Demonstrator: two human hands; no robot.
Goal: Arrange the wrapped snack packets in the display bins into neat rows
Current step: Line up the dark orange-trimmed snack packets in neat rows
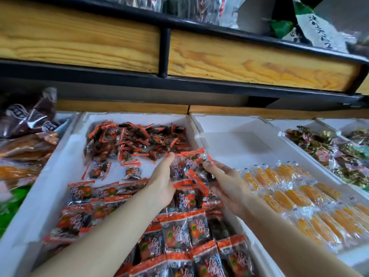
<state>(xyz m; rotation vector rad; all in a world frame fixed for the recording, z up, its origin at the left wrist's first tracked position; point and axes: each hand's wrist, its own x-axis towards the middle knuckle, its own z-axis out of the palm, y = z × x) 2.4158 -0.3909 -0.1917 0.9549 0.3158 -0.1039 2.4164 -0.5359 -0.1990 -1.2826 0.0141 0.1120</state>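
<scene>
Held packets: a small bunch of red-and-dark snack packets (191,166) is lifted a little above the middle of the white bin (30,214), near its right wall.
Left hand: the left hand (161,182) grips the bunch from the left side; the thumb lies on the red top edge and the fingers are curled behind the packets.
Right hand: the right hand (225,182) grips the same bunch from the right side, with its fingertips pinching the clear wrapping.
Loose pile: at the far end of the white bin many of the same packets lie in a loose pile (135,140), in all directions and one over another.
Rows: at the near end, the packets lie flat in rows (179,232), side by side, under the two forearms.
Second bin: just right of the white bin is a second bin (239,140), its far part bare; orange packets (289,196) lie in rows in its near part.
Further right: green and gold sweets (329,154) fill another bin.
Left side: brown bags (30,120) lie beside the white bin.
Above: a wooden shelf (249,60) with a black frame.
</scene>
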